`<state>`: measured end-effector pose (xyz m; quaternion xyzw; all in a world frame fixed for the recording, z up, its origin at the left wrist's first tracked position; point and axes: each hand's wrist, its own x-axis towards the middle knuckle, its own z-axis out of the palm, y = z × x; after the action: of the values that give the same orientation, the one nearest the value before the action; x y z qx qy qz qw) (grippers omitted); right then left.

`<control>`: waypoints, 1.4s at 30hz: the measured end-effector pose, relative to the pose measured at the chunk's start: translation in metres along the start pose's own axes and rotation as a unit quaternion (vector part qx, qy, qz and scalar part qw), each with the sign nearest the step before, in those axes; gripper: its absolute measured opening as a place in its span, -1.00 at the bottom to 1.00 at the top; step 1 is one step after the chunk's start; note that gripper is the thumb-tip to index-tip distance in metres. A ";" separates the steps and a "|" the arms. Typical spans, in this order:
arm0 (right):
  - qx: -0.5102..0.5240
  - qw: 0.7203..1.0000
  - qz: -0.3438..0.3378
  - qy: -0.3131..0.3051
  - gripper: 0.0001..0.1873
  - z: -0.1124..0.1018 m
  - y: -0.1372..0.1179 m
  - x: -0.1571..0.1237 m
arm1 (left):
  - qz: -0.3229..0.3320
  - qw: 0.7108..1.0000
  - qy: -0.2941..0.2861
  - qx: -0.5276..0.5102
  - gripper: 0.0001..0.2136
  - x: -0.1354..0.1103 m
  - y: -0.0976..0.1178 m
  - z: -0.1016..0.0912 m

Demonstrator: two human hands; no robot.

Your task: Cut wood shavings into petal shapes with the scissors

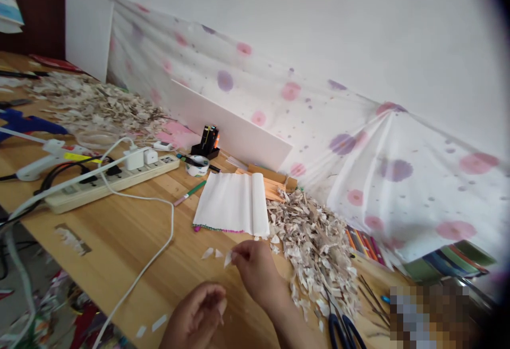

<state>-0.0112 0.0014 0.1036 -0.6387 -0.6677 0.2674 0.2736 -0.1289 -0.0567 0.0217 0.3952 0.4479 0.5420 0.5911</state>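
Observation:
My right hand reaches over the wooden table, thumb and fingers pinching a small white petal-shaped piece. Two similar loose pieces lie just left of it. Lower and nearer to me, my left hand is curled with its fingertips together; whatever it may hold is too small to make out. Beyond both hands lies a white paper sheet, rolled at its right side, with a green and pink lower edge. A heap of pale, dry-looking flakes spreads right of my right hand.
Dark-handled scissors lie at the lower right. A power strip with plugs and a trailing white cable occupies the left. Farther back are a tape roll, a black pen holder and another flake heap.

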 end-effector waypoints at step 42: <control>0.096 0.992 0.008 0.077 -0.84 0.007 0.033 -0.068 | 0.004 0.999 -0.044 0.018 -0.72 0.001 0.002 0.011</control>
<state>0.0095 -0.0651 0.0737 -0.6334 -0.6108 0.2828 0.3818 -0.1188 -0.0554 0.0272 0.4313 0.4299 0.5179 0.6008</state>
